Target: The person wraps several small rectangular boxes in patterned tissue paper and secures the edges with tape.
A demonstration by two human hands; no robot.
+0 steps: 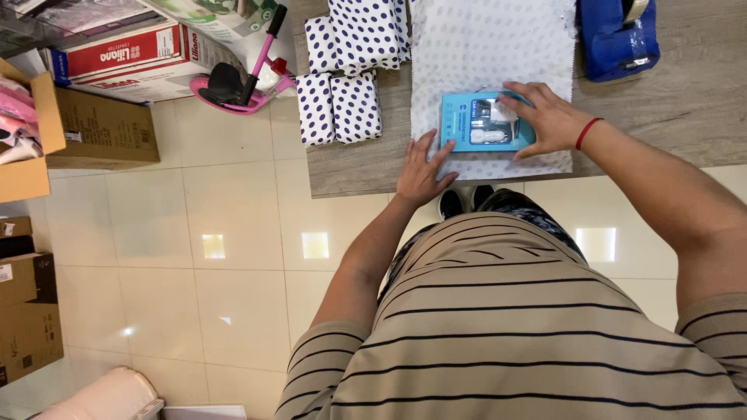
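Note:
A small blue packaged box [476, 124] with white gadgets behind a clear window lies on a sheet of white dotted wrapping paper [490, 47] spread on a wooden table [700, 101]. My right hand [545, 118] rests on the box's right side, fingers spread over it. My left hand [422, 173] lies flat on the paper's near left corner, fingertips touching the box's left edge.
Several parcels wrapped in white paper with dark dots [342, 105] sit on the table's left part. A blue tape dispenser [617, 37] stands at the far right. Cardboard boxes [101, 128] and a pink toy scooter [241, 82] stand on the tiled floor at left.

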